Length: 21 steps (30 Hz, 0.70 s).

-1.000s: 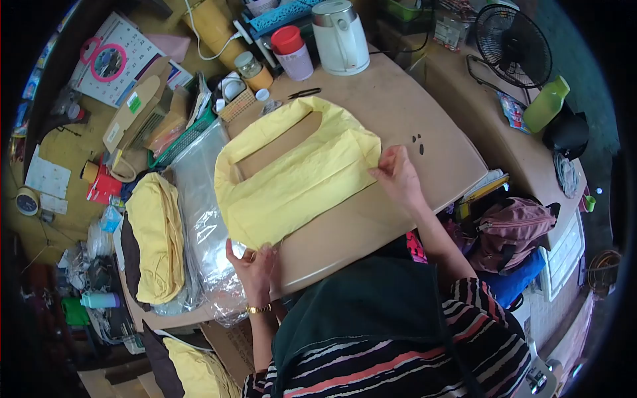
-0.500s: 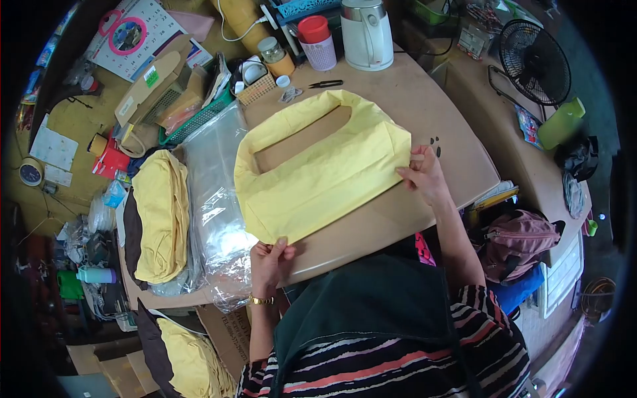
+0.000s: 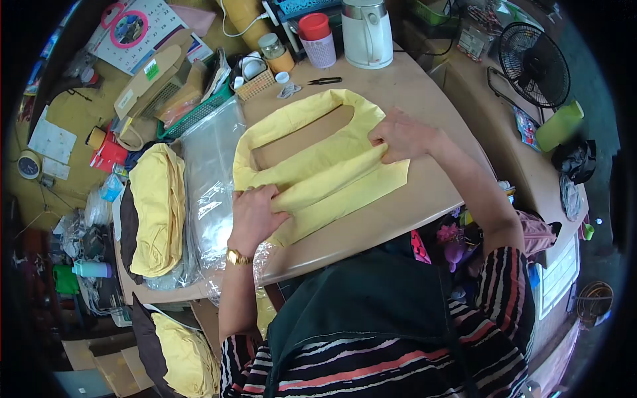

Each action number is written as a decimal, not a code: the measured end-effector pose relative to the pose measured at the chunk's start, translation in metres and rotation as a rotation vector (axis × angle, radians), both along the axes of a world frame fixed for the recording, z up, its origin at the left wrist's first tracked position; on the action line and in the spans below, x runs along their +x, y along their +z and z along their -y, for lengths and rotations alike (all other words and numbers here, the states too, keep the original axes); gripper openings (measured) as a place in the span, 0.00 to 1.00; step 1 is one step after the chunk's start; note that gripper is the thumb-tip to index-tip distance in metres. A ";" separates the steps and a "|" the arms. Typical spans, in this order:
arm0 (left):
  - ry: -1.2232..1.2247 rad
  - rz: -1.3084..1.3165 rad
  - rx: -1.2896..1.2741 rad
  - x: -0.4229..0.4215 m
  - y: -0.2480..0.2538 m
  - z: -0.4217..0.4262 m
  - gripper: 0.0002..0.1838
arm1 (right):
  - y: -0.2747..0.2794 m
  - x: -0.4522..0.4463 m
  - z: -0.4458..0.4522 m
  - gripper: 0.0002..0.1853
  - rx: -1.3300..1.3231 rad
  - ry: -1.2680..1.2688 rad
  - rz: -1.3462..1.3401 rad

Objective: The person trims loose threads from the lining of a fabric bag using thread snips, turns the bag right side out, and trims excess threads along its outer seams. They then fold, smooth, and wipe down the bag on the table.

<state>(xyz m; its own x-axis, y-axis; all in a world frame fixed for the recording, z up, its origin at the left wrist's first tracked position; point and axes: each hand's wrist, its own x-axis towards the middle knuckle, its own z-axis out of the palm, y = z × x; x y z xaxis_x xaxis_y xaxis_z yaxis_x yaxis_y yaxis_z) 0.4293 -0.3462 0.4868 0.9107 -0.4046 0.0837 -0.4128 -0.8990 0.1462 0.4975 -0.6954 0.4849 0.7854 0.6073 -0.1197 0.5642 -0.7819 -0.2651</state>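
Observation:
A yellow cloth bag (image 3: 318, 169) with a wide looped strap (image 3: 292, 119) lies flat on the table. A raised fold runs across its body, and the lower edge lies as a flat strip nearer to me. My left hand (image 3: 253, 215) is closed on the fold at its left end, thumb apart from the bent fingers. At the right end of the same fold, my right hand (image 3: 406, 136) pinches the cloth, fingertips partly hidden. Left of the bag lie clear plastic sleeves (image 3: 215, 159), touching or close to its left edge.
Folded yellow cloth (image 3: 158, 212) is stacked at the table's left, with more yellow cloth (image 3: 186, 358) below. Thread snips (image 3: 325, 81), a white kettle (image 3: 367, 36), a red-lidded cup (image 3: 317, 46) and a green basket (image 3: 199, 116) stand along the back. A black fan (image 3: 534, 64) is at right.
Both hands have moved up from the bag's lower corners to its sides. The lower part of the body is now gathered into a fold between them.

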 end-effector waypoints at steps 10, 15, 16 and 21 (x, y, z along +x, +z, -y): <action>-0.008 0.143 0.007 -0.031 -0.059 -0.012 0.08 | -0.065 -0.031 0.041 0.09 0.096 0.083 0.266; -0.024 0.248 -0.033 -0.033 -0.091 -0.012 0.07 | -0.087 -0.032 0.039 0.09 0.114 0.080 0.426; -0.021 0.245 -0.033 -0.035 -0.093 -0.013 0.07 | -0.090 -0.032 0.039 0.09 0.115 0.082 0.422; 0.021 0.287 -0.046 -0.039 -0.093 -0.015 0.05 | -0.087 -0.031 0.040 0.09 0.144 0.101 0.482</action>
<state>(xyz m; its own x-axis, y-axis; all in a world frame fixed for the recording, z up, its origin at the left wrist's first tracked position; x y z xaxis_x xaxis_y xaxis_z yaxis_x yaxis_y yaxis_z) 0.3903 -0.3315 0.3937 0.8549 -0.3761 0.3572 -0.4250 -0.9027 0.0668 0.4669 -0.7354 0.3979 0.6673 0.6664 0.3325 0.7196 -0.6920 -0.0572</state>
